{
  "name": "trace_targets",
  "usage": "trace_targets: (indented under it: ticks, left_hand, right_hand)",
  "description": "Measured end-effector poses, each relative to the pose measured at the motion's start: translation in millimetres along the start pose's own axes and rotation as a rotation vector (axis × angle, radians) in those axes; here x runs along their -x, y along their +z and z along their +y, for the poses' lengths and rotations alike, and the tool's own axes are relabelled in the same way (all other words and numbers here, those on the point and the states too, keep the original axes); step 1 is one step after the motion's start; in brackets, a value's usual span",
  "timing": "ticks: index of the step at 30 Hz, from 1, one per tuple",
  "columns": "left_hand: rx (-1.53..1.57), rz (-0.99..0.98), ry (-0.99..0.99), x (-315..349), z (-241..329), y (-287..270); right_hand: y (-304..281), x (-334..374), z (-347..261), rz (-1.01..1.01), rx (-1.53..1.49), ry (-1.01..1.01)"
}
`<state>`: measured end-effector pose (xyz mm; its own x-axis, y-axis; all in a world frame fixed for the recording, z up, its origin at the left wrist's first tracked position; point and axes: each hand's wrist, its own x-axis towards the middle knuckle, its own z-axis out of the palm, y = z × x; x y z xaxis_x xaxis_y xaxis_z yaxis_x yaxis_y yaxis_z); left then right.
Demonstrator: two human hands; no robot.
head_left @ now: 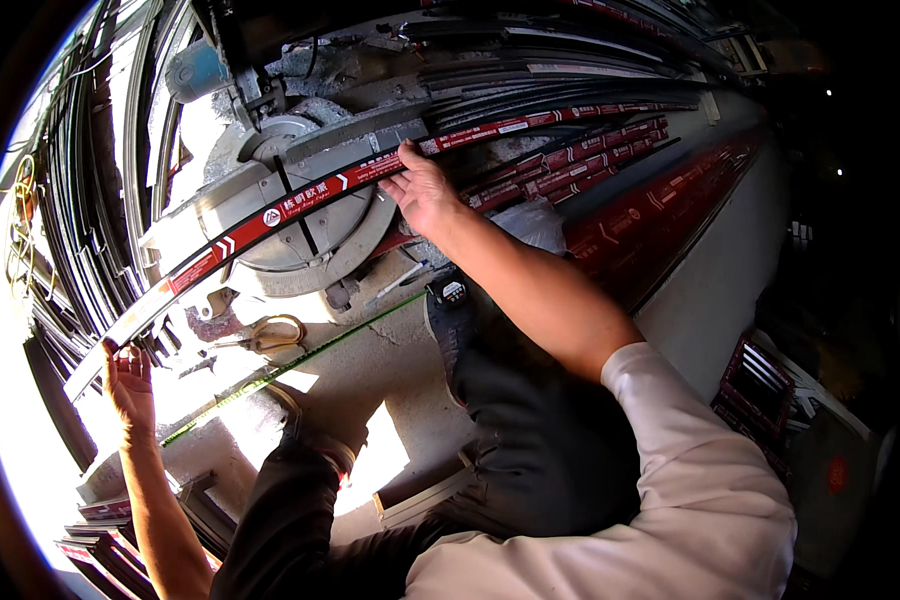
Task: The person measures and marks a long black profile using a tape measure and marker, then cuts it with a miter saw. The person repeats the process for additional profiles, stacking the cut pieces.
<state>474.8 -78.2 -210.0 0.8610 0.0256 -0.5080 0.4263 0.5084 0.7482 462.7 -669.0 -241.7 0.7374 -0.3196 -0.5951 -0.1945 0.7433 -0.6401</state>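
Note:
A long dark profile strip with red printed film lies slantwise across the round metal base of a miter saw. Near its lower left end, my left hand grips it with the fingertips at its edge. My right hand holds it further along, thumb on the near edge and fingers curled under. Below the strip, a tape measure rests by my shoe, its green blade pulled out toward the lower left. Yellow-handled scissors and a pen lie on the ground between saw and tape.
Bundles of dark profiles crowd the left side. More red-filmed strips lie to the right of the saw, beside a wide red stack. The saw's blue motor stands at the upper left. Cut profiles lie by my left forearm.

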Motion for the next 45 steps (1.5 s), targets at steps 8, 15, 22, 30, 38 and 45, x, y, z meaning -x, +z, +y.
trace_targets:
  ticks: [8,15,22,30,38,45]
  left_hand:
    - [-0.041,0.048,0.099,-18,1,3]
    - [-0.015,0.035,0.079,-25,7,-37]
    - [-0.035,0.020,0.072,-29,3,-30]
    - [-0.051,0.027,0.015,-29,3,-30]
    - [-0.039,0.016,-0.025,-21,7,-27]
    - [-0.673,0.198,-0.117,20,17,34]
  right_hand:
    - [1,15,-3,-0.113,0.128,0.101]
    - [-47,60,-15,-0.225,0.869,-0.122]
    - [-122,129,13,-0.394,1.703,-0.523]
    - [-133,132,24,-0.653,2.206,-0.568]
    - [-135,123,15,-0.800,1.986,-0.626]
    - [-94,122,-21,-0.882,1.880,-0.529]
